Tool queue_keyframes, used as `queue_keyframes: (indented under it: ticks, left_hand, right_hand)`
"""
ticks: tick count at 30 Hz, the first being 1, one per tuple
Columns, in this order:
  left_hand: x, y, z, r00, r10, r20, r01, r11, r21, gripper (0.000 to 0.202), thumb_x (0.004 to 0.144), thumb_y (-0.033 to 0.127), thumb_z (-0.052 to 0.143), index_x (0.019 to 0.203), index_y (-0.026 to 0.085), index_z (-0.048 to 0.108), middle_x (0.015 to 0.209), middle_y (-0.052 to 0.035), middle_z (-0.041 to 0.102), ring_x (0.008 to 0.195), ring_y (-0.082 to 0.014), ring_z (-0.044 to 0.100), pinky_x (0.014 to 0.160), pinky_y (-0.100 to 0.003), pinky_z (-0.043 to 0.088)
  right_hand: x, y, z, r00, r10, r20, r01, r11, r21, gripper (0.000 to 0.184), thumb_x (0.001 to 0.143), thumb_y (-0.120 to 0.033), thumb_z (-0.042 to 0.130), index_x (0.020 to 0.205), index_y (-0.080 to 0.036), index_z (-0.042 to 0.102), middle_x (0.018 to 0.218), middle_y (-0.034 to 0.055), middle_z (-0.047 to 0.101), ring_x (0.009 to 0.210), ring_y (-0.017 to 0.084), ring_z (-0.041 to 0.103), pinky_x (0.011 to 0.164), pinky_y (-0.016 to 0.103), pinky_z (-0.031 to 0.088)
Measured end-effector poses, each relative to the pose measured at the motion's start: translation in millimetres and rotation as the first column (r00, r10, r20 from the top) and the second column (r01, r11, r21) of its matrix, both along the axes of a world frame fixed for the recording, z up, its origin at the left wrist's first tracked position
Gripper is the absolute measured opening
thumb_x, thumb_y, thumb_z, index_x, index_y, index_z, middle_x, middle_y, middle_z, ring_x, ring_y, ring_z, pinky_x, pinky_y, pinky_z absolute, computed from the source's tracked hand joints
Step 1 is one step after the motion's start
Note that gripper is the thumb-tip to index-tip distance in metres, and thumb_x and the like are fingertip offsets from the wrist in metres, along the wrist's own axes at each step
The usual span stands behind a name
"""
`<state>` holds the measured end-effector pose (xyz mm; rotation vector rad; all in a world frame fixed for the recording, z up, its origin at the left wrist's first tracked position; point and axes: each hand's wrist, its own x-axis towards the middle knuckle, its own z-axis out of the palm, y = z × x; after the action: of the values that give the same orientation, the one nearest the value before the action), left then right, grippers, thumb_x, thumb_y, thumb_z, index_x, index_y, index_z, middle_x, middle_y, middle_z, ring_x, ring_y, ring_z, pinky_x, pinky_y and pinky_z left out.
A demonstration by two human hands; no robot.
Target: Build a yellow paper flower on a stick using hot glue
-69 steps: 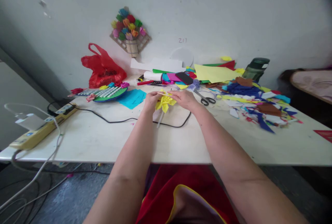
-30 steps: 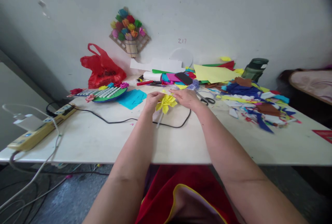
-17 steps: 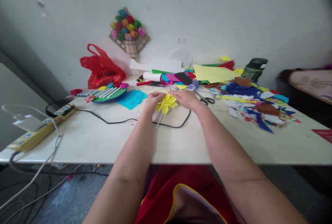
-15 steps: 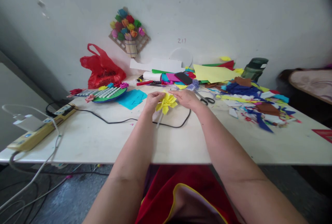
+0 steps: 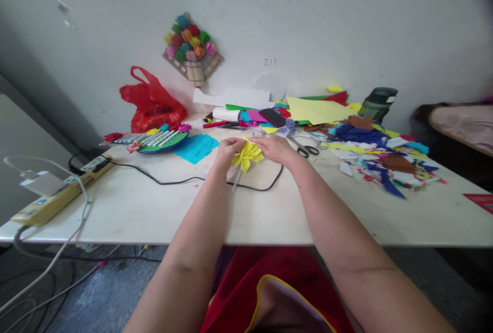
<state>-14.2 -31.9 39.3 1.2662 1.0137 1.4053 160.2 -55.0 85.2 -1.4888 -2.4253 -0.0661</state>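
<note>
Between my hands is a yellow paper flower (image 5: pixel 247 156) with several folded petals and a pale stem (image 5: pixel 236 179) slanting down toward the table. My left hand (image 5: pixel 229 151) pinches the flower at its left side. From the right, my right hand (image 5: pixel 274 148) has its fingers closed on the far upper petals; the fingertips are partly hidden by the paper. Behind my right hand, black-handled scissors (image 5: pixel 305 149) lie on the table. Blue paper sheets (image 5: pixel 196 147) rest left of my left hand.
A black cable (image 5: pixel 169 183) runs across the table from a power strip (image 5: pixel 61 194). Paper scraps (image 5: pixel 389 153) are heaped at right, near a dark bottle (image 5: pixel 378 104). A red plastic bag (image 5: pixel 152 104) and a round green craft piece (image 5: pixel 164 141) stand at left; a phone (image 5: pixel 272 117) lies behind.
The fingers of my right hand have come in slightly to the left and closed on the flower's upper petals. My left hand keeps its hold in nearly the same place.
</note>
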Motion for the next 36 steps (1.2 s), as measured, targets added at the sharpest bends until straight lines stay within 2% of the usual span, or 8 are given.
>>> queue_keyframes:
  ticks: [6,14,26,29,32,36]
  left_hand:
    - [-1.8,6.8,-3.4,0.999,0.025,0.023,-0.024,0.999,-0.03,0.025,0.053,0.038,0.069,0.062,0.015,0.065,0.063,-0.0026,0.061,0.064,-0.0156,0.057,0.063,-0.027,0.045]
    - [-2.5,5.6,-3.1,0.999,-0.032,-0.04,0.029,0.998,-0.055,0.022,0.053,0.037,0.069,0.06,0.017,0.063,0.065,-0.0027,0.06,0.068,-0.0165,0.056,0.065,-0.028,0.043]
    - [-4.1,5.9,-4.3,0.997,-0.064,-0.036,0.061,0.995,-0.079,0.022,0.051,0.034,0.069,0.066,0.018,0.066,0.069,-0.0017,0.063,0.068,-0.0159,0.056,0.058,-0.025,0.037]
    - [-4.4,6.8,-4.8,0.998,-0.062,-0.024,0.061,0.997,-0.044,0.019,0.053,0.032,0.069,0.066,0.018,0.065,0.088,-0.0044,0.068,0.08,-0.0184,0.059,0.06,-0.025,0.038]
    - [-3.9,8.5,-3.7,0.999,-0.039,0.0,0.039,0.999,0.034,0.017,0.057,0.031,0.066,0.069,0.018,0.066,0.11,-0.0058,0.065,0.097,-0.0219,0.058,0.067,-0.026,0.043]
    - [-3.8,12.8,-2.0,0.996,0.081,-0.026,-0.075,0.982,0.173,0.015,0.064,0.03,0.06,0.072,0.02,0.067,0.108,-0.0062,0.065,0.116,-0.0251,0.05,0.09,-0.032,0.042]
  right_hand:
    - [0.7,1.6,-1.9,1.0,0.002,-0.013,-0.002,1.0,0.022,0.043,0.094,-0.029,0.037,0.133,-0.036,0.054,0.121,0.0018,0.068,0.106,0.022,0.065,0.084,0.032,0.05]
    - [-0.1,1.5,-2.0,1.0,0.014,-0.014,-0.013,0.999,0.053,0.043,0.095,-0.029,0.038,0.134,-0.037,0.052,0.119,0.0014,0.069,0.105,0.022,0.065,0.085,0.032,0.05]
    - [-0.9,-0.1,-1.8,0.999,0.015,0.047,-0.02,0.994,0.107,0.043,0.096,-0.031,0.035,0.136,-0.036,0.051,0.113,0.0038,0.072,0.099,0.022,0.067,0.082,0.032,0.049]
    - [-0.6,0.8,-2.6,0.999,0.01,0.048,-0.016,0.992,0.128,0.043,0.095,-0.03,0.036,0.134,-0.036,0.053,0.108,0.0034,0.073,0.096,0.022,0.068,0.081,0.032,0.049]
    - [0.4,2.2,-3.6,1.0,0.02,0.01,-0.021,0.989,0.144,0.042,0.095,-0.032,0.038,0.133,-0.036,0.054,0.11,0.0026,0.073,0.096,0.021,0.068,0.08,0.031,0.049]
    - [1.9,3.3,-4.2,0.999,0.021,-0.045,-0.016,0.993,0.121,0.041,0.095,-0.032,0.038,0.133,-0.037,0.053,0.116,0.0007,0.07,0.1,0.02,0.067,0.082,0.029,0.049]
